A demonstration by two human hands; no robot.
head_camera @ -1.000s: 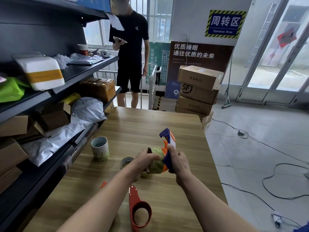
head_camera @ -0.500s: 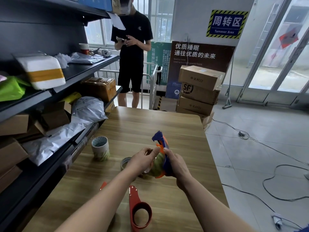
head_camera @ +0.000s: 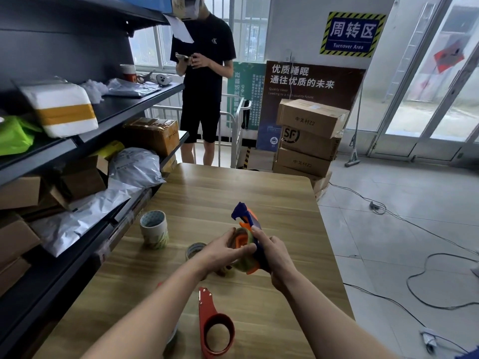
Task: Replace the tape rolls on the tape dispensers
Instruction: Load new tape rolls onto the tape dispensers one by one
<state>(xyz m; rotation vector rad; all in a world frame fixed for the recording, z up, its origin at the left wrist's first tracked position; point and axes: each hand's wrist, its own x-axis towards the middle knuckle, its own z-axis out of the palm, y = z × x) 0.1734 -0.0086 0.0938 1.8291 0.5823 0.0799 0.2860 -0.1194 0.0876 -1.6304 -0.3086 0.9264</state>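
Above the wooden table (head_camera: 272, 193), my right hand (head_camera: 274, 257) grips a blue and orange tape dispenser (head_camera: 246, 221) by its handle. A yellowish tape roll (head_camera: 245, 263) sits on the dispenser's orange hub, and my left hand (head_camera: 223, 252) holds that roll with its fingers over the rim. A red tape dispenser (head_camera: 215, 325) lies empty on the table near me. A tall stack of tape rolls (head_camera: 154, 229) stands to the left. A small, nearly used-up roll (head_camera: 194, 250) lies just behind my left wrist.
Black shelving (head_camera: 108, 130) packed with parcels and boxes runs along the table's left side. A person in black (head_camera: 204, 81) stands past the far end, looking at a phone. Stacked cartons (head_camera: 308, 141) sit at the far right. Cables (head_camera: 414, 281) trail over the floor on the right.
The dispenser has turned so its blue head leans more to the left. My left hand has shifted from the roll's side up over its rim. The person beyond the table raised both hands to a phone.
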